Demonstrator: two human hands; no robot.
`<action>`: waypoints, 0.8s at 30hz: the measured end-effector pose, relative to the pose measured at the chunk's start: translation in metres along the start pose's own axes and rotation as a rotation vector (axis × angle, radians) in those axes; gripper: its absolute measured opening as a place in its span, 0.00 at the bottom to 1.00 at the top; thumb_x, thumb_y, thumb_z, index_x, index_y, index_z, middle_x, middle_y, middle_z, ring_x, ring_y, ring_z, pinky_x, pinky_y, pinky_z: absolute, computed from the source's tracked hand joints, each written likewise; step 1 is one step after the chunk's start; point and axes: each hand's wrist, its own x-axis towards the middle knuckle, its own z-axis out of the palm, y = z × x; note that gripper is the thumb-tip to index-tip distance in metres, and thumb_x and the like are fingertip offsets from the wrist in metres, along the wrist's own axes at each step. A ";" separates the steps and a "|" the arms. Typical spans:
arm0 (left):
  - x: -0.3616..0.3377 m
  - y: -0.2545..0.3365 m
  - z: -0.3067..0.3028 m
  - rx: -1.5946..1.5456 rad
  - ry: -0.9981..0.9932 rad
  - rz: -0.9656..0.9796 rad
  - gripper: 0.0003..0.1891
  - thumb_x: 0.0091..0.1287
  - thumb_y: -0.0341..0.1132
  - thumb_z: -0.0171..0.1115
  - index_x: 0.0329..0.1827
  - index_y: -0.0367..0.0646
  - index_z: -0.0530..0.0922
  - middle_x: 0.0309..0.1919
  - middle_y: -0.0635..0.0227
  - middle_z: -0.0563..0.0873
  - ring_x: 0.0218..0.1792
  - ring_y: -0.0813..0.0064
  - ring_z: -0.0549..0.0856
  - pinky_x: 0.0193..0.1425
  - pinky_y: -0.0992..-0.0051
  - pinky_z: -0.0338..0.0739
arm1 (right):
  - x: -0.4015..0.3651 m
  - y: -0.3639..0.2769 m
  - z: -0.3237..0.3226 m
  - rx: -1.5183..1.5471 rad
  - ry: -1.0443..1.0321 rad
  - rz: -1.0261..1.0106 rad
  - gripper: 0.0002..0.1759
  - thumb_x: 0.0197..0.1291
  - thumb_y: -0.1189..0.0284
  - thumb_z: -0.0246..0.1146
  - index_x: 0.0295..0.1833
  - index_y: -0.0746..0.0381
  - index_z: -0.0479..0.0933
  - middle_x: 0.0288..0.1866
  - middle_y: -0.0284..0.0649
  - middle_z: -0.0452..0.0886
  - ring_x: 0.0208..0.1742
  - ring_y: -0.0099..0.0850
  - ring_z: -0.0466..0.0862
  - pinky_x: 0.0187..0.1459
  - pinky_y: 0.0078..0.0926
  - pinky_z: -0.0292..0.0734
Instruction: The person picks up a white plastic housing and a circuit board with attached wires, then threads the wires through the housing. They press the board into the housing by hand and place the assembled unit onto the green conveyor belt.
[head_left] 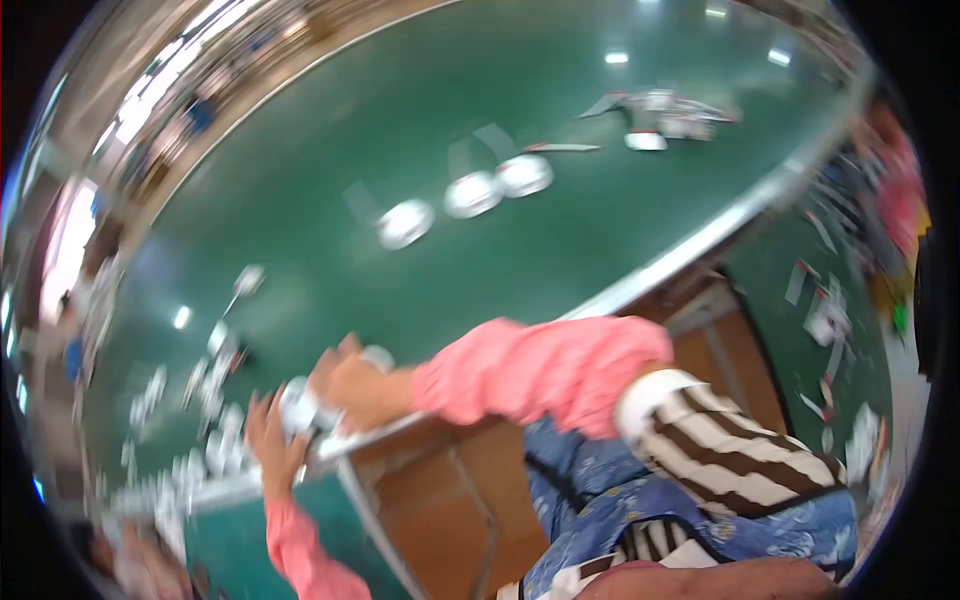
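Observation:
At the near edge of the green table [330,270], both hands are around small white round pieces [298,408]. My left hand [272,440] has its fingers spread at the left side of the pieces. Bent over the pieces from the right is my right hand [352,388]; motion blur hides what its fingers grip, if anything. Another white piece [378,358] shows just behind my right hand. Pink sleeves cover both forearms.
Three white round pieces [405,224] with pale strips lie mid-table. A pile of white parts [670,115] is at the far right. Many white pieces [210,385] stand at the left. People and another green table [770,290] are at the right.

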 end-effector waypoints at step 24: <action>0.213 0.527 0.105 -0.646 0.064 0.266 0.41 0.60 0.43 0.73 0.74 0.33 0.66 0.66 0.44 0.76 0.71 0.46 0.72 0.70 0.51 0.66 | -0.403 0.280 -0.263 -0.313 -0.009 0.150 0.45 0.54 0.63 0.70 0.78 0.54 0.63 0.71 0.45 0.73 0.70 0.38 0.74 0.67 0.52 0.59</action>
